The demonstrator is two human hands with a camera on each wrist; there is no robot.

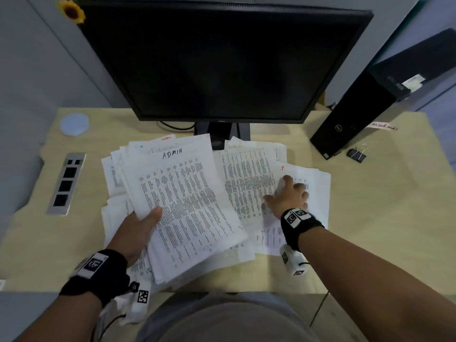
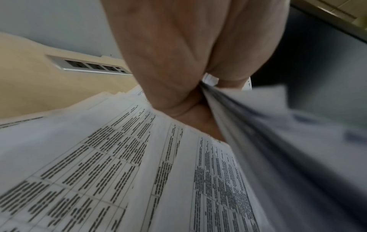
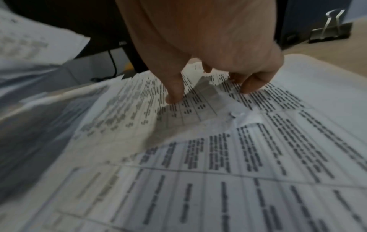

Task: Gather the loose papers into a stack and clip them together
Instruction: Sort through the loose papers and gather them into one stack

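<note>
A thick stack of printed papers [image 1: 187, 193], its top sheet hand-marked "ADMIN", is lifted off the desk at an angle. My left hand [image 1: 145, 218] grips its lower left edge, thumb on top and fingers underneath; the left wrist view shows the stack [image 2: 258, 125] wedged in that hand [image 2: 198, 94]. More loose sheets [image 1: 111, 169] lie under it. On the spread sheets to the right [image 1: 246, 178], my right hand [image 1: 286, 193] has thumb and curled fingers drawn together, pinching up a top sheet [image 3: 206, 94]. A black binder clip [image 1: 356, 154] lies on the desk at the far right, away from both hands.
A dark monitor [image 1: 222, 58] on its stand rises just behind the papers. A black computer tower [image 1: 357, 112] stands at the back right, next to the clip. A socket strip [image 1: 65, 183] and a round white disc [image 1: 74, 124] sit at the left of the desk [image 1: 382, 206].
</note>
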